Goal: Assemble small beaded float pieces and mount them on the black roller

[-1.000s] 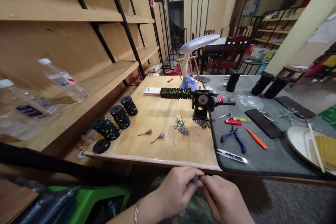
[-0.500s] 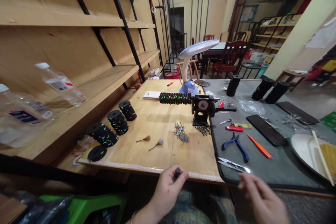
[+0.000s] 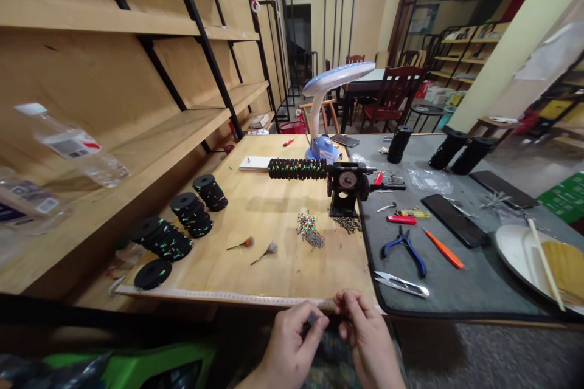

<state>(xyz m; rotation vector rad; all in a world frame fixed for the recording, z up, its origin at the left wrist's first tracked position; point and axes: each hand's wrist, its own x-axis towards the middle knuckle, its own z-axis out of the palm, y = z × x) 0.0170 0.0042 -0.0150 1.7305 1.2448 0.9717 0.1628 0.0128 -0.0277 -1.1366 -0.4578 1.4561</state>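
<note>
My left hand (image 3: pixel 294 340) is closed around a small dark piece (image 3: pixel 312 318); only its end shows between thumb and fingers. Close beside it, my right hand (image 3: pixel 362 334) pinches with thumb and forefinger, and what is in the pinch is too small to make out. Both hands are at the table's front edge, by a white measuring tape (image 3: pixel 219 296). Beyond them lie a pile of coloured beads and small metal parts (image 3: pixel 311 230) and two small tufted bundles, one orange-tipped (image 3: pixel 246 242) and one pale (image 3: pixel 270 248).
A black dial device (image 3: pixel 345 188) carries a row of black discs (image 3: pixel 297 168) before a blue lamp (image 3: pixel 323 147). Stacks of black spools (image 3: pixel 162 238) stand left. Thread snips (image 3: pixel 401 284), blue pliers (image 3: pixel 405 252), an orange tool (image 3: pixel 443 248) and a plate (image 3: pixel 511 249) lie right.
My right hand has moved left from beyond the snips to beside my left hand. The left hand keeps its dark piece. The view has shifted slightly right.
</note>
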